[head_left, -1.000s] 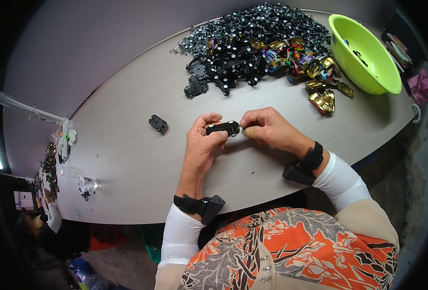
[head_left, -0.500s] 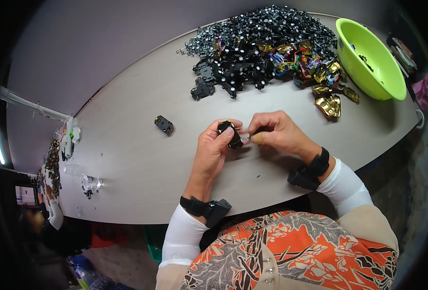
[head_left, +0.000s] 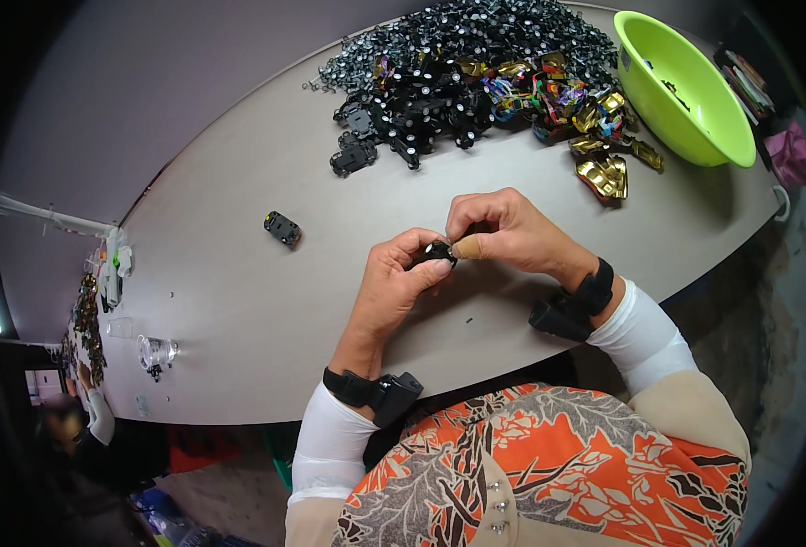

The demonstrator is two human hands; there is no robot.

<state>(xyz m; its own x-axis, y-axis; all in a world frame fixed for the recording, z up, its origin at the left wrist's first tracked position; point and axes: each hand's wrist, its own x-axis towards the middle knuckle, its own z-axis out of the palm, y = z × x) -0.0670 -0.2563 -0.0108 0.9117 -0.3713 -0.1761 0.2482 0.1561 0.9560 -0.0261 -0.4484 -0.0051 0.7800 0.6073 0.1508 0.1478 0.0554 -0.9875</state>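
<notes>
- Over the bench's [head_left: 239, 301] middle, the left hand [head_left: 394, 287] and right hand [head_left: 508, 232] meet, both grips pinched on a small black part [head_left: 435, 253].
- Left of them lies a lone black piece [head_left: 282, 228].
- Far side: parts heap [head_left: 467, 73], green bowl [head_left: 685, 87] at right.

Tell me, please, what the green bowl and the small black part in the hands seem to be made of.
Green bowl: probably plastic, an even bright lime colour with a soft sheen. Small black part, held by left hand and right hand: likely moulded plastic, dull black; mostly hidden.
</notes>
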